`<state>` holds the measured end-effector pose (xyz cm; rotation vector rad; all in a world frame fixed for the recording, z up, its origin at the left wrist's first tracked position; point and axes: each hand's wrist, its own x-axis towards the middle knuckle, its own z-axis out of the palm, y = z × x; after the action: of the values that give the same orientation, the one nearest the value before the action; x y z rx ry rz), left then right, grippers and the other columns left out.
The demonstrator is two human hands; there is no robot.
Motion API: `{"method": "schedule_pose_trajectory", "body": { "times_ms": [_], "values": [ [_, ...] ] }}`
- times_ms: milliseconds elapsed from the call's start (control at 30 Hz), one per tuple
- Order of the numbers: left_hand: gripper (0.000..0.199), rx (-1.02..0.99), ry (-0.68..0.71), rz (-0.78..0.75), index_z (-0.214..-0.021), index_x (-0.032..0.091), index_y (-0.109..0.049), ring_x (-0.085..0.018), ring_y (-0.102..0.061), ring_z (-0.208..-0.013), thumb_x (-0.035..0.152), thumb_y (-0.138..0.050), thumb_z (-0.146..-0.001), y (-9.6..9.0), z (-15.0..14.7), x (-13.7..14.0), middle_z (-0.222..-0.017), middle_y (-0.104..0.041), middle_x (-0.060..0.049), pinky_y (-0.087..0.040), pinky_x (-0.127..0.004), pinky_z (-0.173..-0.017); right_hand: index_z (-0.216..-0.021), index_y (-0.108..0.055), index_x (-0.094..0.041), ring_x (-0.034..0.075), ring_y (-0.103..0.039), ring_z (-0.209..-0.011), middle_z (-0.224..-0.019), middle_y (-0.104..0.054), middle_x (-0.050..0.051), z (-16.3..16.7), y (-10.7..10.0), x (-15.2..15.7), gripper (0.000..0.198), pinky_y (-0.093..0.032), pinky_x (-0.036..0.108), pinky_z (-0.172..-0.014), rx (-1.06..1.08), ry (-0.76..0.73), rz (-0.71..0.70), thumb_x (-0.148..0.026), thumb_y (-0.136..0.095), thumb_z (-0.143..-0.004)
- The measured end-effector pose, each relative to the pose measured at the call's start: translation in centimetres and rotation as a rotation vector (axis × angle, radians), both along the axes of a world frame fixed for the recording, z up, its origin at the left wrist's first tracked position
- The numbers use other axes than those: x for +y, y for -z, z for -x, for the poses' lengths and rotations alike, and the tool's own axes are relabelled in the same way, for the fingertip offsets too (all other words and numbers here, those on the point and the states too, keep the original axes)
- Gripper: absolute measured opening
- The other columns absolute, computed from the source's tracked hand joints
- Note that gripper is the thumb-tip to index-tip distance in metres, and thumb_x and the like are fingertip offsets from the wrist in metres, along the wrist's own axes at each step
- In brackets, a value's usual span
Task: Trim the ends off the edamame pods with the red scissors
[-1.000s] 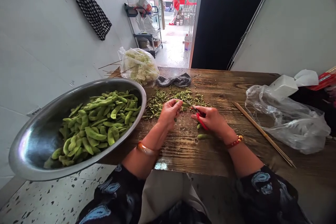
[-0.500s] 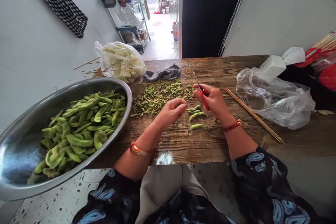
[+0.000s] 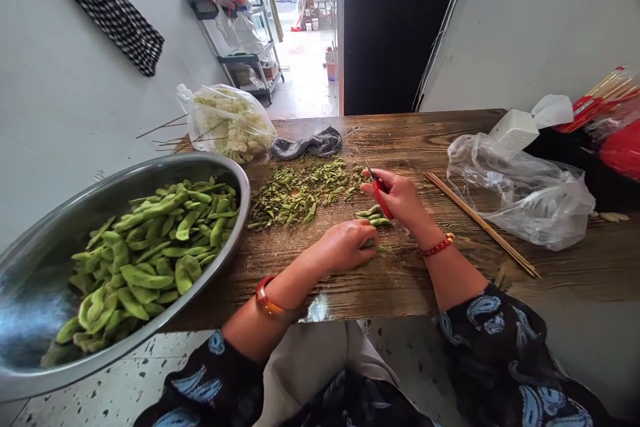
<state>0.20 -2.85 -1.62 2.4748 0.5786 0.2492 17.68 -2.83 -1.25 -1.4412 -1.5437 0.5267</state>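
Note:
My right hand (image 3: 397,200) is closed around the red-handled scissors (image 3: 382,197), whose blades point up and away from me. My left hand (image 3: 347,245) is low over the table, its fingers pinched at a green edamame pod (image 3: 369,243), most of which they hide. Just beyond it, a few more edamame pods (image 3: 376,215) lie side by side below the scissors. Behind both hands spreads a pile of small green trimmings (image 3: 300,191). To the left, a large steel basin (image 3: 243,197) holds a heap of edamame pods (image 3: 150,260).
A bag of cauliflower (image 3: 233,123) and a grey cloth (image 3: 310,145) lie at the table's back. Wooden skewers (image 3: 483,223), a clear plastic bag (image 3: 535,197) and a white box (image 3: 515,132) are on the right. Beyond the table, a cart (image 3: 245,57) stands by the doorway.
My left hand has moved down and right onto the nearest pod on the table. My right hand, with the scissors, has shifted slightly left and down in view.

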Motion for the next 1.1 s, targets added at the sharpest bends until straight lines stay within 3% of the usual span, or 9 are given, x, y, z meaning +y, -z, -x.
{"method": "schedule_pose_trajectory", "body": {
  "times_ms": [133, 267, 333, 400, 600, 833, 967, 1100],
  "values": [
    [0.006, -0.281, -0.243, 0.173, -0.071, 0.016, -0.061, -0.012, -0.048, -0.067, 0.017, -0.067, -0.07, -0.4, 0.5, 1.0, -0.072, -0.055, 0.0, -0.037, -0.023, -0.063, -0.114, -0.068, -0.015, 0.01, -0.036, -0.055, -0.059, -0.044, -0.004, 0.1, -0.2, -0.2, 0.055, -0.03, 0.023, -0.052, 0.02, 0.036, 0.024, -0.055, -0.062, -0.078],
    [0.02, -0.62, -0.553, 0.624, -0.082, 0.016, -0.062, -0.006, -0.035, -0.049, 0.031, -0.069, -0.071, -1.1, 1.6, 2.0, -0.058, -0.044, 0.006, -0.026, -0.02, -0.047, -0.116, -0.067, -0.015, 0.011, -0.039, -0.055, -0.06, -0.049, -0.003, 0.1, -0.1, -0.4, 0.056, -0.032, 0.024, -0.053, 0.004, 0.042, 0.027, -0.056, -0.062, -0.078],
    [0.031, -0.762, -0.619, 0.815, -0.09, 0.015, -0.062, -0.004, -0.032, -0.044, 0.035, -0.072, -0.068, -1.2, 2.0, 2.4, -0.057, -0.043, 0.007, -0.022, -0.02, -0.043, -0.117, -0.066, -0.014, 0.012, -0.042, -0.056, -0.062, -0.052, -0.002, 0.1, 0.1, -0.4, 0.057, -0.034, 0.024, -0.053, -0.027, 0.011, 0.035, -0.056, -0.061, -0.079],
    [0.037, -0.852, -0.644, 0.891, -0.091, 0.014, -0.062, -0.003, -0.033, -0.043, 0.036, -0.075, -0.064, -1.1, 2.3, 2.6, -0.058, -0.045, 0.007, -0.021, -0.019, -0.041, -0.119, -0.066, -0.014, 0.012, -0.045, -0.057, -0.064, -0.055, -0.001, 0.1, 0.3, -0.5, 0.058, -0.036, 0.024, -0.054, -0.077, -0.026, 0.053, -0.055, -0.061, -0.079],
    [0.033, -0.903, -0.636, 0.876, -0.083, 0.015, -0.058, -0.002, -0.032, -0.043, 0.038, -0.075, -0.067, -0.7, 2.2, 2.8, -0.059, -0.045, 0.007, -0.02, -0.019, -0.04, -0.119, -0.066, -0.014, 0.014, -0.053, -0.063, -0.072, -0.064, 0.002, 0.8, 0.4, -0.9, 0.058, -0.043, 0.026, -0.061, -0.182, -0.152, 0.063, -0.053, -0.064, -0.077],
    [0.027, -0.758, -0.571, 0.681, -0.079, 0.012, -0.065, -0.006, -0.042, -0.054, 0.036, -0.072, -0.069, -1.3, 2.0, 2.2, -0.063, -0.054, 0.002, -0.032, -0.02, -0.051, -0.117, -0.065, -0.015, 0.017, -0.058, -0.069, -0.082, -0.068, 0.005, 1.8, 0.6, -1.1, 0.057, -0.048, 0.03, -0.067, -0.175, -0.206, 0.032, -0.052, -0.067, -0.074],
    [0.023, -0.765, -0.568, 0.622, -0.081, 0.012, -0.068, -0.009, -0.05, -0.063, 0.032, -0.072, -0.069, -1.0, 2.0, 2.5, -0.072, -0.061, -0.001, -0.039, -0.021, -0.06, -0.115, -0.067, -0.015, 0.015, -0.054, -0.064, -0.074, -0.065, 0.003, 1.8, 0.6, -1.0, 0.054, -0.046, 0.028, -0.062, -0.178, -0.21, 0.045, -0.052, -0.067, -0.076],
    [0.024, -0.733, -0.592, 0.57, -0.081, 0.011, -0.068, -0.008, -0.048, -0.061, 0.034, -0.071, -0.071, -0.5, 2.2, 2.9, -0.068, -0.06, -0.001, -0.037, -0.021, -0.058, -0.111, -0.07, -0.016, 0.012, -0.047, -0.055, -0.061, -0.057, -0.002, 1.6, 0.7, -1.0, 0.048, -0.04, 0.025, -0.055, -0.219, -0.233, 0.038, -0.051, -0.065, -0.078]
  ]
}}
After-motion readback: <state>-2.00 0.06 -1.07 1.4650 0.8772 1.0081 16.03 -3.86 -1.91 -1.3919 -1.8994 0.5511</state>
